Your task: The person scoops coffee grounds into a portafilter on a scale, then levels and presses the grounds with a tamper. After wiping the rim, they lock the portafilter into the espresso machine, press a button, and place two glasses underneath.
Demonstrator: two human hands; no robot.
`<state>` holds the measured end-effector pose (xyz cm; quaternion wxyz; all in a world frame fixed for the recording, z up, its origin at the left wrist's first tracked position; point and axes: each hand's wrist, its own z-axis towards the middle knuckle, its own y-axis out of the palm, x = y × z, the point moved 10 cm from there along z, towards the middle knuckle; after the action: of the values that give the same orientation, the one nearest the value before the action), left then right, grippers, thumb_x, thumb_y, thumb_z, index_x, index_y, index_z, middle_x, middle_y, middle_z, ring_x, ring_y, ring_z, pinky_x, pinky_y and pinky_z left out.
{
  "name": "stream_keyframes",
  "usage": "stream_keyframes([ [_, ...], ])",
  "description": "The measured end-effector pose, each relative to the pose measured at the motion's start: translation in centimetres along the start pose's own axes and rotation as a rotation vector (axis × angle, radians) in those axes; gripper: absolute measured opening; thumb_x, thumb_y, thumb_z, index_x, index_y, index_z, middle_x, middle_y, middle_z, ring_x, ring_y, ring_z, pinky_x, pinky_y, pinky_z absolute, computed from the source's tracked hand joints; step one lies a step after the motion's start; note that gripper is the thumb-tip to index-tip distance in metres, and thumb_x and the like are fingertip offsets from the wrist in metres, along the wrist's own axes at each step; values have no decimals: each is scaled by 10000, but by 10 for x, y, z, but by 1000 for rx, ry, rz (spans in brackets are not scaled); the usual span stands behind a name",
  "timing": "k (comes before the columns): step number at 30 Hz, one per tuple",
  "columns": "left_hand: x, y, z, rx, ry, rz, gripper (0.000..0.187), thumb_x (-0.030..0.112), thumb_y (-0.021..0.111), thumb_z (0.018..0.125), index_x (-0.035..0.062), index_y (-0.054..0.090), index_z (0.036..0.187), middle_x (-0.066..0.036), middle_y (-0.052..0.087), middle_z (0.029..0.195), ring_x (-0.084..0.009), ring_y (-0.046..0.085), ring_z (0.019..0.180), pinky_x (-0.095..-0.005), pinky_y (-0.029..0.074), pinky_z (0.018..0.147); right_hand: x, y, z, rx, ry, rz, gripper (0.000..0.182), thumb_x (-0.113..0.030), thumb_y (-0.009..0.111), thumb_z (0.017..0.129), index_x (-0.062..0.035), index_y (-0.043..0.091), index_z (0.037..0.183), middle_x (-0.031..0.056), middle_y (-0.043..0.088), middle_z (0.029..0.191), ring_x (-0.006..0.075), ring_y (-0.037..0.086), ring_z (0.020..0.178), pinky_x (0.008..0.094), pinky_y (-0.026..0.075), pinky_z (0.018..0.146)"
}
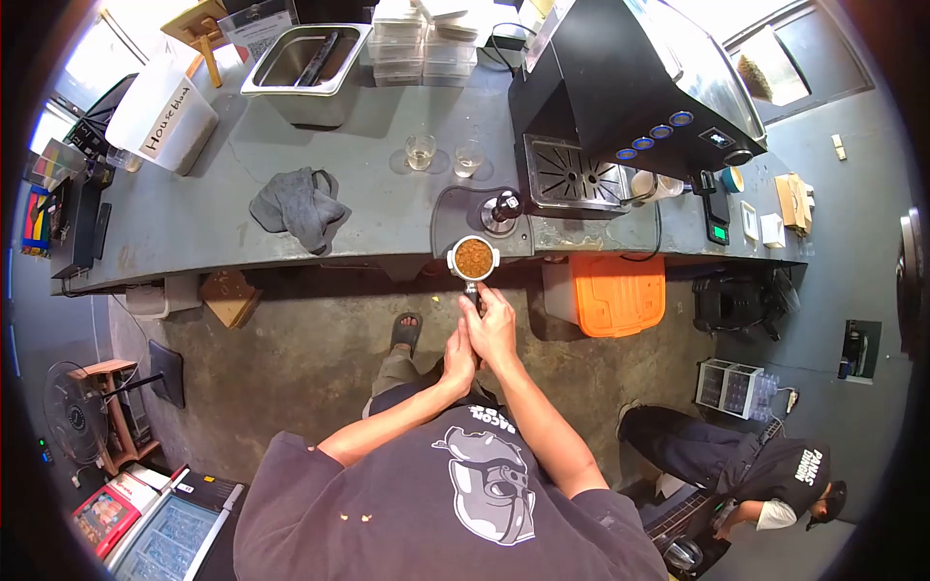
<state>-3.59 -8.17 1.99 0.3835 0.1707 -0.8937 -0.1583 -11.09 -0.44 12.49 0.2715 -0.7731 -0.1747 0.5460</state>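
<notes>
A portafilter [474, 259] filled with brown ground coffee is at the counter's front edge, its basket facing up. My right hand [491, 326] is wrapped round its black handle. Just left of it, my left hand [459, 354] lies against the right hand and the handle's lower end, its fingers pressed together; whether it grips anything is hidden. Beyond the basket, a tamper [503, 213] with a black handle stands on a dark mat [455, 215]. Two small glasses [419, 151] stand farther back on the counter.
An espresso machine [630, 107] stands right of the mat, with a small scale [717, 218] farther right. A grey cloth [300, 208] lies left on the counter [194, 228]. An orange-lidded box [620, 295] sits below. Another person [775, 474] is at the lower right.
</notes>
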Motion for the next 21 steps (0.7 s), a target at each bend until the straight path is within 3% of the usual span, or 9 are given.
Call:
stream_keyframes([
  [1, -2, -1, 1, 2, 0, 39, 565, 528, 253, 1079, 60, 559, 1006, -11, 522, 620, -120, 460, 452, -273, 373, 414, -1, -3, 4, 30, -102, 2, 442, -233, 699, 887, 13, 630, 1247, 201, 651, 1012, 347, 657, 968, 405, 515, 857],
  [4, 3, -6, 5, 5, -4, 134, 624, 547, 229, 1072, 37, 549, 908, -31, 505, 578, -125, 447, 423, -280, 369, 405, 1, -25, 9, 141, -94, 63, 445, -244, 693, 908, 10, 591, 1259, 184, 637, 1115, 308, 657, 998, 418, 515, 873],
  [9, 9, 0, 3, -12, 0, 181, 655, 561, 209, 1066, 18, 556, 946, -39, 515, 577, -126, 460, 418, -284, 375, 415, -18, -87, 35, 349, -218, 104, 411, -207, 688, 923, -17, 572, 1268, 158, 608, 1097, 280, 628, 977, 412, 516, 858],
  [10, 10, 1, 4, -15, 23, 202, 661, 560, 205, 1066, 13, 560, 960, -40, 517, 578, -126, 463, 418, -287, 377, 417, -27, -93, 45, 329, -250, 87, 484, -161, 697, 921, -28, 523, 1353, 153, 594, 1208, 259, 629, 1029, 410, 535, 878],
  [13, 9, 4, 5, -22, 37, 231, 683, 560, 194, 1067, -5, 573, 1018, -43, 521, 578, -130, 470, 419, -295, 380, 423, -79, -98, 64, 332, -484, 11, 570, -136, 711, 898, -49, 481, 1413, 175, 572, 1266, 283, 604, 1115, 411, 510, 938],
  [15, 9, 6, 6, -36, 25, 221, 696, 560, 188, 1067, -15, 580, 1058, -44, 524, 579, -133, 474, 420, -297, 383, 425, -97, -85, 80, 214, -594, -76, 641, -119, 727, 874, -67, 452, 1451, 191, 551, 1308, 314, 568, 1193, 410, 491, 972],
  [16, 10, 6, 7, -45, 17, 208, 701, 560, 185, 1067, -17, 582, 1075, -45, 525, 579, -135, 475, 419, -297, 385, 425, -91, -73, 92, 128, -581, -120, 582, -72, 718, 854, -78, 496, 1392, 191, 581, 1263, 356, 587, 1166, 417, 492, 955],
  [19, 10, 8, 6, -73, 1, 173, 715, 567, 178, 1064, -20, 584, 1105, -47, 528, 580, -137, 476, 417, -295, 391, 424, -86, -64, 113, 44, -571, -187, 488, -28, 699, 845, -87, 540, 1302, 169, 619, 1195, 370, 619, 1095, 426, 501, 918],
  [21, 12, 8, 5, -86, -4, 167, 718, 571, 177, 1063, -19, 584, 1111, -47, 529, 581, -138, 476, 415, -295, 395, 423, -89, -69, 111, 55, -593, -212, 422, -49, 692, 850, -130, 540, 1236, 140, 623, 1131, 390, 631, 1028, 478, 528, 828],
])
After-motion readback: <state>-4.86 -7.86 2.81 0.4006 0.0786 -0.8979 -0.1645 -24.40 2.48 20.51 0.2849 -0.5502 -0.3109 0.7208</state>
